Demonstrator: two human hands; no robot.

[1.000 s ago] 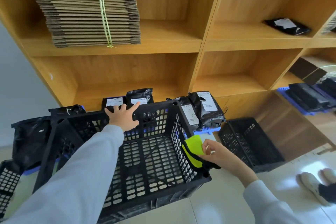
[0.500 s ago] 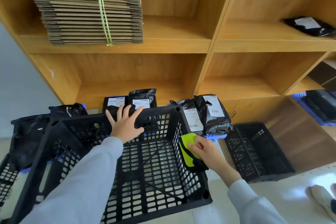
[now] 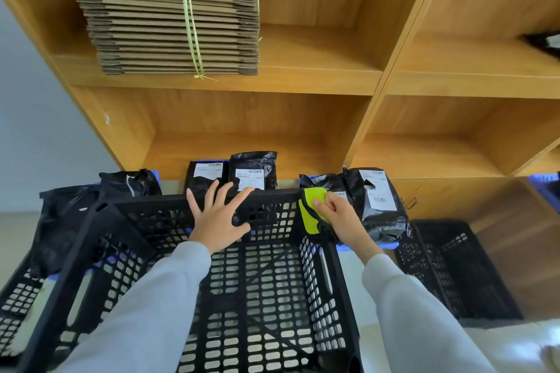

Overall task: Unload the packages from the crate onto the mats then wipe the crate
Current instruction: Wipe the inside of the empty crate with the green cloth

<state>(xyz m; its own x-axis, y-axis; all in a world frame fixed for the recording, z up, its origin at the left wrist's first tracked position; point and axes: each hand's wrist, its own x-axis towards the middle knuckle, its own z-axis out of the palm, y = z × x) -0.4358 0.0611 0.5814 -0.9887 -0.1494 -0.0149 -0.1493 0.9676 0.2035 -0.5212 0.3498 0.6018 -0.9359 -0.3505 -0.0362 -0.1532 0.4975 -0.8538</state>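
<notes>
A black perforated crate [image 3: 272,306] fills the lower middle of the head view, with nothing inside it. My left hand [image 3: 219,219] rests with spread fingers on the crate's far rim. My right hand [image 3: 339,218] holds a yellow-green cloth [image 3: 312,210] with a black edge against the crate's far right corner. Behind the crate, several black packages [image 3: 253,171] with white labels stand on blue mats [image 3: 366,247] along the shelf's base. More black packages [image 3: 66,221] lie to the left.
A wooden shelf unit [image 3: 378,82] rises ahead, with a tied stack of flat cardboard [image 3: 169,12] on an upper shelf. A second black crate [image 3: 454,269] sits on the floor to the right. Part of another crate [image 3: 15,303] shows at the left edge.
My right hand has slid the cloth along the crate's right wall from the near end up to the far right corner. My left hand has stayed on the far rim.
</notes>
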